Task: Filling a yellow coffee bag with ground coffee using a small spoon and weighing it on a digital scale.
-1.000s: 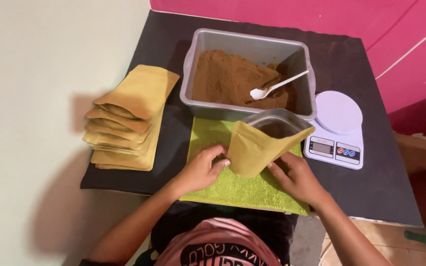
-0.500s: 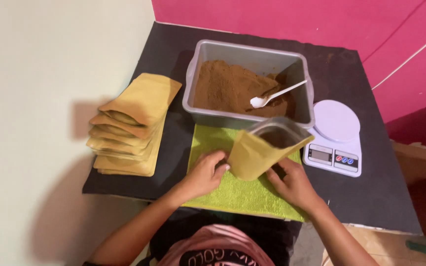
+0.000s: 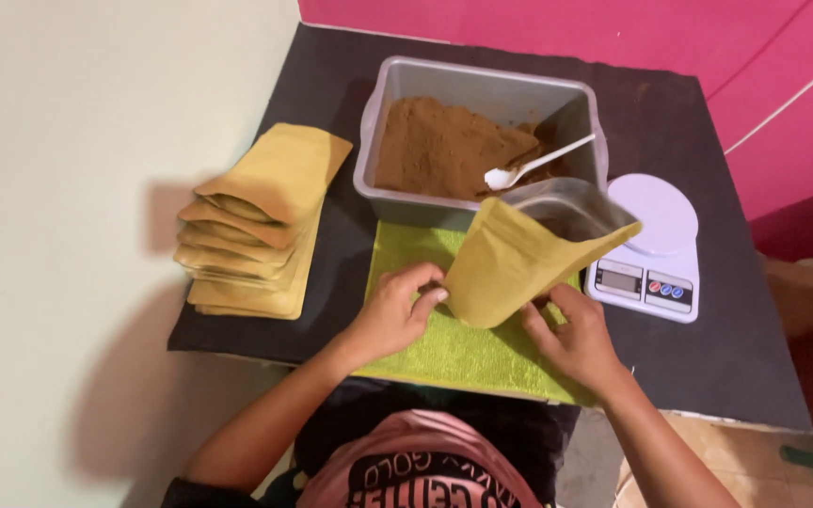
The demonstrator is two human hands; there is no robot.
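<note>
Both hands hold a yellow-brown stand-up pouch (image 3: 519,268) over a green cloth (image 3: 444,348) spread on the near middle of the black surface (image 3: 736,376). The left hand (image 3: 395,315) pinches the pouch's lower left edge between thumb and fingertips, while the right hand (image 3: 571,339) grips it from below at the lower right, fingers curled against the bottom corner. The pouch is tilted, its open mouth turned up and to the far right, showing a silvery lining; whether anything lies inside cannot be told from this angle. Just beyond the cloth stands a grey plastic tub (image 3: 378,141) heaped with brown powder (image 3: 439,146), and a white spoon (image 3: 534,165) rests in the powder with its handle leaning toward the tub's right wall. To the right of the pouch sits a white kitchen scale (image 3: 656,245), its round plate bare. At the left of the surface, well apart from the hands, lies a fanned stack of flat pouches (image 3: 256,221) of the same colour.
</note>
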